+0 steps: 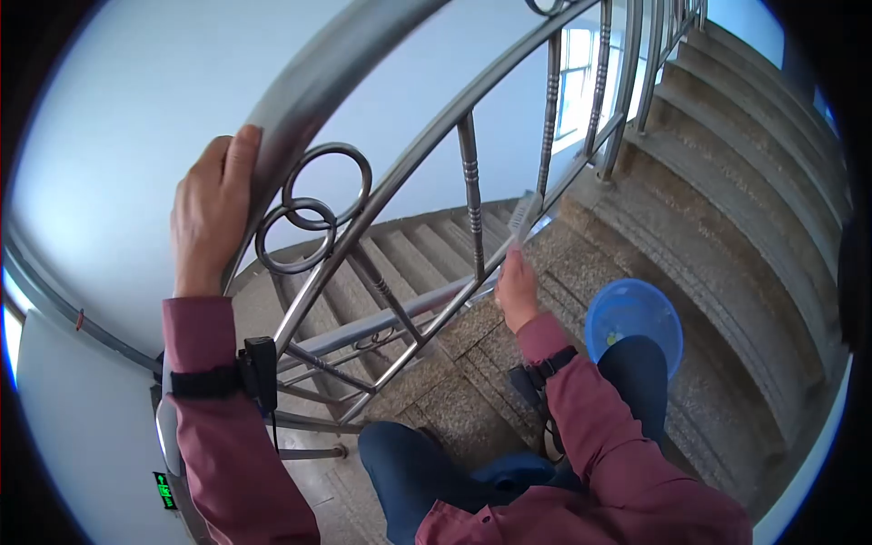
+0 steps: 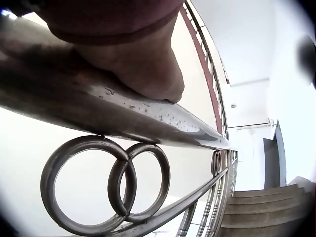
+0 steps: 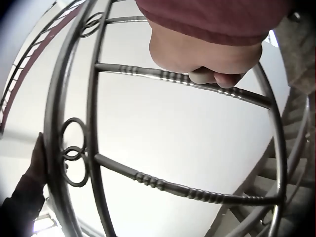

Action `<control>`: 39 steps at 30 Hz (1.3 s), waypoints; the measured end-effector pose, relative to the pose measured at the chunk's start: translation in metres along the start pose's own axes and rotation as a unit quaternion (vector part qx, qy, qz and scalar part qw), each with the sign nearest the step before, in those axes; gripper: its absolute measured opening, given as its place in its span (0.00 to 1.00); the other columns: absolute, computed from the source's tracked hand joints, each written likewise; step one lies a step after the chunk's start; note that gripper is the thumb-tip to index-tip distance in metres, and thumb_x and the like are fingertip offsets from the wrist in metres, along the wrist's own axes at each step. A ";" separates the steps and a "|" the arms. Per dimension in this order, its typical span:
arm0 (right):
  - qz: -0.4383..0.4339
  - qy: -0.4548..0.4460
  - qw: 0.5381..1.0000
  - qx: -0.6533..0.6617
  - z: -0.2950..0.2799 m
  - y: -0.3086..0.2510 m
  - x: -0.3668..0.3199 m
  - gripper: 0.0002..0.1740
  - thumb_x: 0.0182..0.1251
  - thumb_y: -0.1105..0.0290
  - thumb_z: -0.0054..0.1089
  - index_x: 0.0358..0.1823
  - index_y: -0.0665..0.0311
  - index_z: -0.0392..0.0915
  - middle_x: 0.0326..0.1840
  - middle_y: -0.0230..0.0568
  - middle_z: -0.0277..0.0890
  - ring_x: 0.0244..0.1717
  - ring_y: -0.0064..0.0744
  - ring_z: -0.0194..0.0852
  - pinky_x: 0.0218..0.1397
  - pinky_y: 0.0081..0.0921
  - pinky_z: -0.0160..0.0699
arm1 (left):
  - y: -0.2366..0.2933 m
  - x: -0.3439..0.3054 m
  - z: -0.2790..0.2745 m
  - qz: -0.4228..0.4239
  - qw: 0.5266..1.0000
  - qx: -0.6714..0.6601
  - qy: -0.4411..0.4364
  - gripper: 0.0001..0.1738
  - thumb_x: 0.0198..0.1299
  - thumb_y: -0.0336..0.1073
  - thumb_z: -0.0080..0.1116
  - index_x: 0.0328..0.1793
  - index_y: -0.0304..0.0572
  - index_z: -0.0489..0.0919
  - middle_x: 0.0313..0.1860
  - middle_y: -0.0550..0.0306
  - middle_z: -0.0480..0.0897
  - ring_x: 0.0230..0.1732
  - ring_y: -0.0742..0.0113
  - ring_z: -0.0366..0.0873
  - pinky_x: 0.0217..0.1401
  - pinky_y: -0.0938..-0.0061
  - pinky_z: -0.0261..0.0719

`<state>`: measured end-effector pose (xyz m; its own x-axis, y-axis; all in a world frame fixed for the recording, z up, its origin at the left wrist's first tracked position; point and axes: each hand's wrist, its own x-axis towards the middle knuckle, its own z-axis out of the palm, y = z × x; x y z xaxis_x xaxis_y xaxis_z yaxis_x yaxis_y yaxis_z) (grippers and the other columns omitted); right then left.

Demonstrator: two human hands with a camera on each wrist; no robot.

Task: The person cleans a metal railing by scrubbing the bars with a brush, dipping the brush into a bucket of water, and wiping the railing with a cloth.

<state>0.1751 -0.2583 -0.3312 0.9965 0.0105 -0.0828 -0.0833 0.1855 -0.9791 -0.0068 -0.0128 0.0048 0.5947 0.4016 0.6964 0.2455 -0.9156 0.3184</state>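
Note:
My left hand [image 1: 214,204] grips the thick steel handrail [image 1: 313,86] from above, just beside a pair of interlocked metal rings [image 1: 300,227]. In the left wrist view the heel of that hand [image 2: 148,69] lies on the rail's shiny top. Lower down, my right hand [image 1: 518,291] holds a slim pale brush [image 1: 522,216] with a ribbed head, its tip pointing up beside the bottom of a ridged baluster [image 1: 549,118]. The right wrist view shows the curled fingers [image 3: 227,79] overlapping a baluster; the brush is hidden there.
A blue plastic basin [image 1: 634,295] stands on the speckled landing by my right knee, with a small yellowish thing inside. Stone steps [image 1: 727,209] climb at the right. Beyond the railing, another flight [image 1: 409,254] runs downward. A window [image 1: 577,82] is behind the balusters.

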 end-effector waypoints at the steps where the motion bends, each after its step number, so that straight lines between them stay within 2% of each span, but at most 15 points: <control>1: -0.059 -0.024 0.997 -0.035 0.001 -0.031 -0.012 0.31 0.82 0.46 0.41 0.36 0.71 0.74 0.25 0.40 0.72 0.27 0.38 0.71 0.33 0.39 0.68 | 0.003 -0.001 -0.003 -0.003 1.000 0.009 -0.006 0.35 0.73 0.67 0.42 0.47 0.43 0.85 0.37 0.40 0.85 0.44 0.39 0.83 0.49 0.52 0.76; 3: -0.196 -0.045 0.975 -0.090 0.007 -0.057 -0.011 0.28 0.82 0.50 0.45 0.35 0.72 0.73 0.25 0.46 0.71 0.28 0.43 0.70 0.36 0.41 0.69 | 0.006 -0.001 -0.008 -0.008 1.000 0.012 -0.005 0.34 0.73 0.67 0.43 0.47 0.43 0.85 0.37 0.40 0.86 0.44 0.38 0.83 0.49 0.52 0.76; 7: -0.298 -0.066 0.938 -0.165 0.020 -0.144 -0.052 0.27 0.81 0.51 0.49 0.33 0.71 0.72 0.24 0.53 0.71 0.27 0.51 0.70 0.35 0.44 0.69 | 0.005 -0.003 -0.010 -0.016 1.000 0.020 -0.009 0.34 0.72 0.66 0.44 0.48 0.40 0.84 0.38 0.39 0.86 0.46 0.37 0.84 0.52 0.51 0.77; 9: -0.334 -0.082 0.914 -0.217 0.030 -0.163 -0.060 0.26 0.80 0.52 0.50 0.33 0.70 0.72 0.25 0.58 0.73 0.28 0.62 0.72 0.34 0.48 0.69 | 0.006 -0.004 -0.011 -0.013 1.000 0.022 -0.003 0.35 0.72 0.66 0.45 0.46 0.37 0.84 0.37 0.38 0.87 0.46 0.37 0.85 0.53 0.51 0.78; 13: -0.347 -0.117 0.903 -0.225 0.053 -0.172 -0.078 0.23 0.80 0.54 0.50 0.35 0.70 0.72 0.26 0.62 0.75 0.31 0.68 0.74 0.34 0.52 0.69 | 0.004 -0.005 -0.013 -0.008 1.000 0.027 -0.007 0.36 0.72 0.66 0.44 0.45 0.38 0.84 0.36 0.39 0.87 0.45 0.39 0.86 0.52 0.51 0.79; 16: -0.337 -0.172 0.888 -0.263 0.071 -0.149 -0.095 0.21 0.81 0.55 0.48 0.39 0.69 0.72 0.28 0.62 0.76 0.34 0.69 0.75 0.36 0.55 0.70 | 0.001 -0.004 -0.013 -0.008 0.999 0.030 -0.014 0.37 0.73 0.68 0.42 0.45 0.38 0.84 0.35 0.39 0.87 0.45 0.40 0.86 0.51 0.51 0.80; 18: -0.350 -0.187 0.883 -0.250 0.082 -0.118 -0.106 0.16 0.81 0.61 0.47 0.46 0.71 0.69 0.30 0.57 0.70 0.33 0.57 0.73 0.38 0.47 0.69 | 0.001 -0.004 -0.013 -0.008 0.999 0.033 -0.012 0.38 0.73 0.69 0.41 0.45 0.38 0.84 0.35 0.39 0.87 0.44 0.40 0.86 0.51 0.51 0.80; 22: -0.317 -0.210 0.900 -0.213 0.096 -0.087 -0.134 0.14 0.81 0.64 0.46 0.49 0.71 0.69 0.33 0.57 0.70 0.34 0.56 0.73 0.39 0.47 0.70 | 0.000 -0.005 -0.014 -0.005 0.999 0.041 -0.014 0.40 0.73 0.70 0.40 0.46 0.38 0.84 0.35 0.39 0.87 0.44 0.40 0.87 0.50 0.50 0.81; 24: -0.403 -0.180 0.869 -0.225 0.100 -0.084 -0.126 0.18 0.82 0.56 0.45 0.46 0.67 0.69 0.38 0.67 0.75 0.42 0.74 0.73 0.44 0.58 0.69 | 0.000 -0.005 -0.013 -0.003 0.999 0.039 -0.012 0.40 0.73 0.70 0.40 0.46 0.38 0.84 0.35 0.39 0.87 0.44 0.39 0.86 0.49 0.50 0.81; 28: -0.381 -0.201 0.868 -0.246 0.097 -0.129 -0.084 0.20 0.82 0.55 0.44 0.46 0.69 0.70 0.39 0.68 0.75 0.44 0.74 0.73 0.46 0.58 0.70 | 0.000 -0.005 -0.013 0.000 0.999 0.038 -0.003 0.39 0.72 0.70 0.41 0.45 0.38 0.83 0.35 0.38 0.87 0.44 0.38 0.86 0.49 0.49 0.80; 30: -0.291 -0.195 0.910 -0.224 0.093 -0.163 -0.061 0.17 0.80 0.58 0.50 0.43 0.69 0.72 0.27 0.45 0.70 0.28 0.40 0.73 0.34 0.40 0.71 | 0.002 -0.005 -0.014 0.000 0.999 0.033 -0.002 0.39 0.72 0.70 0.42 0.45 0.38 0.83 0.34 0.38 0.87 0.44 0.38 0.86 0.49 0.49 0.80; 32: -0.327 -0.143 0.901 -0.247 0.086 -0.184 -0.020 0.23 0.80 0.53 0.48 0.39 0.69 0.72 0.24 0.40 0.68 0.24 0.33 0.69 0.31 0.37 0.70 | 0.002 -0.005 -0.015 -0.002 1.000 0.029 -0.001 0.39 0.72 0.70 0.42 0.44 0.37 0.83 0.34 0.38 0.86 0.43 0.38 0.86 0.49 0.50 0.80; 34: -0.292 -0.107 0.912 -0.267 0.073 -0.214 0.013 0.27 0.79 0.51 0.45 0.40 0.74 0.72 0.35 0.64 0.77 0.39 0.63 0.76 0.44 0.50 0.73 | 0.002 -0.005 -0.016 -0.007 0.999 0.030 -0.011 0.38 0.72 0.69 0.43 0.44 0.37 0.83 0.33 0.38 0.86 0.43 0.39 0.86 0.48 0.50 0.80; 37: -0.159 -0.166 0.943 -0.241 0.042 -0.266 -0.007 0.26 0.77 0.52 0.47 0.39 0.74 0.73 0.26 0.47 0.73 0.27 0.34 0.71 0.33 0.36 0.70 | 0.003 -0.006 -0.015 -0.007 1.000 0.025 -0.002 0.37 0.72 0.68 0.43 0.43 0.37 0.83 0.33 0.39 0.86 0.42 0.39 0.86 0.48 0.50 0.80; 39: -0.197 -0.186 0.922 -0.278 0.024 -0.255 0.000 0.25 0.78 0.52 0.47 0.38 0.73 0.73 0.26 0.45 0.72 0.26 0.33 0.70 0.32 0.36 0.69 | 0.003 -0.007 -0.015 -0.006 1.000 0.023 -0.001 0.37 0.72 0.68 0.43 0.43 0.37 0.83 0.33 0.39 0.86 0.42 0.40 0.86 0.48 0.50 0.80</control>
<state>0.1965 -0.2824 -0.0768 0.8745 0.4049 0.2671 0.3980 -0.2842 -0.8722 -0.0215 -0.0182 0.0107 0.5927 0.4120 0.6921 0.2868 -0.9109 0.2968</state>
